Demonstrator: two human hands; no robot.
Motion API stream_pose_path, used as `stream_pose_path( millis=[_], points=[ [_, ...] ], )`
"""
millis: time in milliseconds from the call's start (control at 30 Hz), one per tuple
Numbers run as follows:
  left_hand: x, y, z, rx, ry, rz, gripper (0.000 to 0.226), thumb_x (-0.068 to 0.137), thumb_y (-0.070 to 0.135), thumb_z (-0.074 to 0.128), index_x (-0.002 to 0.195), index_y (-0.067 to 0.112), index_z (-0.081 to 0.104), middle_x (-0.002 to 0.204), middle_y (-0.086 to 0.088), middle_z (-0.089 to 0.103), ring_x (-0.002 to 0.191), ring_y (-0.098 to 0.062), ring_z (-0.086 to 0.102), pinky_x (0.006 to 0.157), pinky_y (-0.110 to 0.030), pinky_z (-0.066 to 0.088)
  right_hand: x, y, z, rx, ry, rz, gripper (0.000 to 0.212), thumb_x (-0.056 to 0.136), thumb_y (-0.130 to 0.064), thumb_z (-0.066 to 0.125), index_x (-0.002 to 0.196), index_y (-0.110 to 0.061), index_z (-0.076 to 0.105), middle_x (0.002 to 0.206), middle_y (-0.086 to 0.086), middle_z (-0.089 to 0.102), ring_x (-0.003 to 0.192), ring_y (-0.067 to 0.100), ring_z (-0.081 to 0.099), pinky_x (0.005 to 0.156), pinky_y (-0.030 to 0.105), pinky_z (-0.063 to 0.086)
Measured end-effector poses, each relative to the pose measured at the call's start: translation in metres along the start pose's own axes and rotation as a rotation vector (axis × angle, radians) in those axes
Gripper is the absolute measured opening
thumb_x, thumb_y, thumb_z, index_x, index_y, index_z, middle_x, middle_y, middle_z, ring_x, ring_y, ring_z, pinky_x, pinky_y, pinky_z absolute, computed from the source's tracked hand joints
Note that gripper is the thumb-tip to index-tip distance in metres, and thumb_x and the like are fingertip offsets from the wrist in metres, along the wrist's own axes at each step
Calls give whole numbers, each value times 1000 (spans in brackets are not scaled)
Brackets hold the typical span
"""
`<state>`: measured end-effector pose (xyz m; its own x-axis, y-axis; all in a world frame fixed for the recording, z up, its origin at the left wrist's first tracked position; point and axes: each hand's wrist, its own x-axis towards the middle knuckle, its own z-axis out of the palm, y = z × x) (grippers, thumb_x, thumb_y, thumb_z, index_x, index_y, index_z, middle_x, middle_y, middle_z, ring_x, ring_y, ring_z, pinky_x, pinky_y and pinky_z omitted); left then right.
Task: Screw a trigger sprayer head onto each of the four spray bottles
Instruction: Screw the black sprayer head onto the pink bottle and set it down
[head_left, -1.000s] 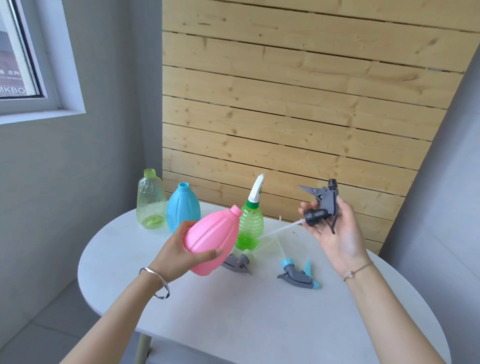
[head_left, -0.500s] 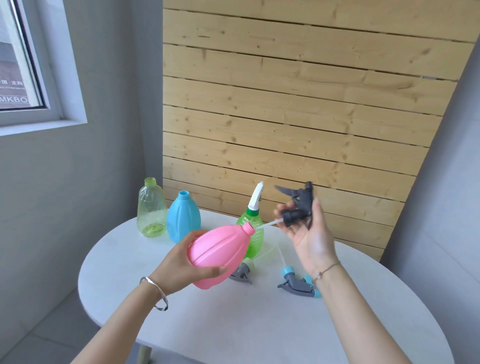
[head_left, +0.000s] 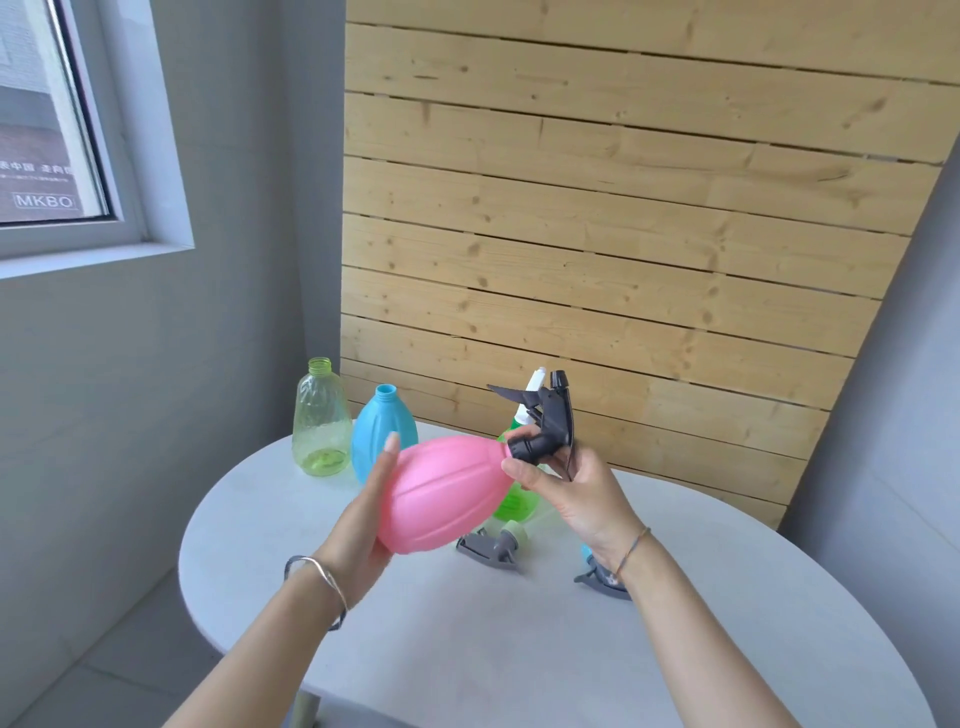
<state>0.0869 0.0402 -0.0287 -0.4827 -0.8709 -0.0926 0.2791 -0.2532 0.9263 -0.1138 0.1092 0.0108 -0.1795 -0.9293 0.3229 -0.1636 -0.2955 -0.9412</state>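
Note:
My left hand (head_left: 366, 525) holds a pink bottle (head_left: 444, 493) tilted, neck pointing up and right, above the white table (head_left: 467, 649). My right hand (head_left: 576, 493) grips a black trigger sprayer head (head_left: 545, 423) whose collar sits at the pink bottle's neck; its tube is hidden inside. Behind them stands a green bottle (head_left: 514, 501) with a white-and-green sprayer fitted, mostly hidden. A clear yellow-green bottle (head_left: 319, 421) and a blue bottle (head_left: 382, 431) stand open-necked at the back left.
A grey sprayer head with a pale green collar (head_left: 493, 545) lies on the table under the pink bottle. A grey and blue sprayer head (head_left: 600, 577) lies partly behind my right wrist. A wooden slat wall (head_left: 623, 234) rises behind the table.
My right hand brought the black sprayer head left, sliding its tube into the pink bottle until the collar met the neck. My left hand tilted the bottle and raised it slightly.

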Motion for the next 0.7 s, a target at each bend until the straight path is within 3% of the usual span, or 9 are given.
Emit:
stream_pose_path(
  millis=[100,200,267,400,467,533,567,633,700],
  points=[
    [0,-5,3,33,21,-131,63,71,78,37,102,30,63,94,-7,75,79,-27,73,58,-41,59,1,0,3,23,66,12,8,78,-11,70,80,-19,69,85,-13,71,82,-1,62,66,17,50],
    [6,-4,0,63,-40,34,60,70,63,58,117,27,58,112,-3,70,98,-19,69,69,-31,60,1,2,-2,91,189,58,4,78,-19,71,79,-23,71,79,-15,73,76,-3,63,61,16,51],
    [5,2,-1,59,-145,93,71,71,54,71,129,20,50,116,5,71,107,-9,65,80,-21,56,0,4,-1,139,222,100,6,78,-23,70,83,-24,72,83,-14,73,79,-2,63,64,17,51],
    [-2,5,-2,162,-237,-106,77,64,83,45,123,33,49,119,-7,68,101,-26,70,74,-38,60,-3,6,6,200,212,170,8,80,-23,69,87,-24,72,89,-14,72,86,1,62,76,26,50],
    [1,1,-6,186,-218,6,84,62,70,63,134,32,40,131,-7,59,105,-24,68,79,-36,59,-3,5,5,212,241,173,10,81,-23,69,90,-23,73,92,-12,72,90,4,62,79,28,50],
    [2,3,-10,209,-227,145,107,54,48,85,143,35,27,143,3,47,120,-14,58,92,-32,52,-2,4,4,257,248,197,18,82,-24,68,99,-21,71,100,-7,71,96,8,61,83,32,50],
    [3,4,-12,193,-254,146,112,51,46,87,143,41,24,143,9,45,122,-9,54,94,-29,50,-2,4,5,276,237,210,21,82,-25,67,103,-19,70,104,-4,70,99,9,61,86,33,50],
    [0,7,-11,111,-323,37,82,52,71,72,126,56,41,131,17,56,114,-7,61,89,-30,54,-3,3,9,304,212,218,23,83,-23,66,104,-16,70,105,1,70,99,11,61,89,35,50],
    [-4,9,-6,104,-288,-86,58,57,85,47,109,61,53,119,11,67,101,-18,69,84,-42,57,-4,2,12,319,200,212,18,83,-19,65,100,-15,71,100,1,70,95,11,62,88,33,50]
  ],
)
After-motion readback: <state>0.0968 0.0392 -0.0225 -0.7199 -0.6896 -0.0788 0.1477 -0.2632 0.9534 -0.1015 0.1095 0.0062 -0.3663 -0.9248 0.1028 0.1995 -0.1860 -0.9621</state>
